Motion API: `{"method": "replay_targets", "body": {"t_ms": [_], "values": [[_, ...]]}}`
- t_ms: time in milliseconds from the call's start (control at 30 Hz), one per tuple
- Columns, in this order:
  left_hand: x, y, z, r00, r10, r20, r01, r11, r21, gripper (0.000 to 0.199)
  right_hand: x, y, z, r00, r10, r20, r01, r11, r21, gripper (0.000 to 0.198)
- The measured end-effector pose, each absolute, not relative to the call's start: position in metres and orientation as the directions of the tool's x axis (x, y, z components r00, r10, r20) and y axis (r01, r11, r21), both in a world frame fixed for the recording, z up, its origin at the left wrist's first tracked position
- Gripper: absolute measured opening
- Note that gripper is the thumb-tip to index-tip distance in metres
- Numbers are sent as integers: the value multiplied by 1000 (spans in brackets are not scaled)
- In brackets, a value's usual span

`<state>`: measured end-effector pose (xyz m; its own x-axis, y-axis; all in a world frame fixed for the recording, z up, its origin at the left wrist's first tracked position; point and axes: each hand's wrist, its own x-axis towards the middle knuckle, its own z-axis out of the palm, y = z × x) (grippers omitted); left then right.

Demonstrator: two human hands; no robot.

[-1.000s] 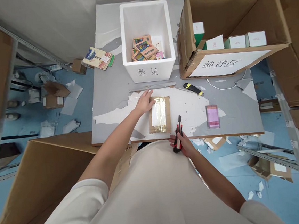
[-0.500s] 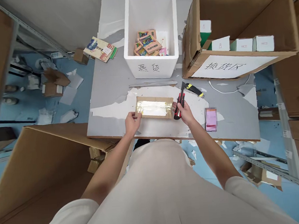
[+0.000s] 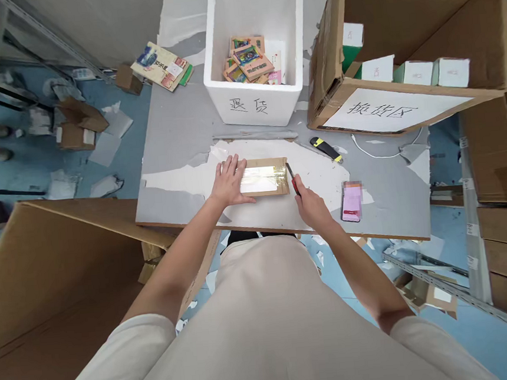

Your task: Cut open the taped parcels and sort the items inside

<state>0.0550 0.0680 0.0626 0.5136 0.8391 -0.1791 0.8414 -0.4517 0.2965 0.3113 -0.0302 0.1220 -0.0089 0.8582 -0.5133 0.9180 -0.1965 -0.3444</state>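
Note:
A small brown cardboard box (image 3: 281, 178), wrapped in shiny tape with a white label on top, lies on the table (image 3: 172, 132). My left hand (image 3: 230, 183) rests flat across the box's left end, fingers spread. Wrapped around a red and black box cutter (image 3: 296, 185), my right hand (image 3: 311, 205) is just right of the box. The cutter's blade points away from me, close to the box's right end; whether it touches I cannot tell. Beyond the box lies a second, black and yellow cutter (image 3: 326, 149).
A white foam bin (image 3: 250, 104) holding several small boxes stands at the back, beside a large carton (image 3: 410, 105) with green-white boxes. A phone (image 3: 351, 202) lies to the right, books (image 3: 163, 66) at the back left. A big open carton (image 3: 66, 277) stands at left.
My left hand has moved from the box's left edge to lie flat on top of it. My right hand has left the box's side and turned the cutter, blade now along the right end.

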Motion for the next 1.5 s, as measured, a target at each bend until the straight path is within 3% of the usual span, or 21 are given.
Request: {"method": "replay_targets", "body": {"t_ms": [300, 967, 1067, 1233, 1367, 1433, 1500], "values": [[65, 46, 67, 394, 904, -165, 902, -345, 261, 116, 274, -21, 132, 153, 766, -624, 969, -239, -56, 74], [61, 44, 62, 381, 902, -202, 888, -296, 353, 125, 248, -48, 156, 258, 616, -744, 958, -265, 112, 80], [60, 45, 58, 393, 904, -166, 870, -307, 385, 127, 252, -64, 154, 245, 660, -710, 964, -241, 109, 80], [54, 48, 51, 447, 891, -86, 790, -348, 504, 131, 279, -97, 147, 254, 808, -532, 927, -360, -105, 68], [36, 36, 38, 409, 912, 41, 683, -335, 649, 137, 294, -90, 106, 398, 841, -366, 645, -540, -541, 54], [24, 23, 27, 313, 950, -1, 658, -216, 722, 143, 292, -72, 79, 426, 839, -338, 470, -524, -710, 44], [14, 10, 14, 252, 958, -139, 635, -55, 770, 138, 286, -55, 56, 437, 842, -317, 368, -489, -791, 40]]}}
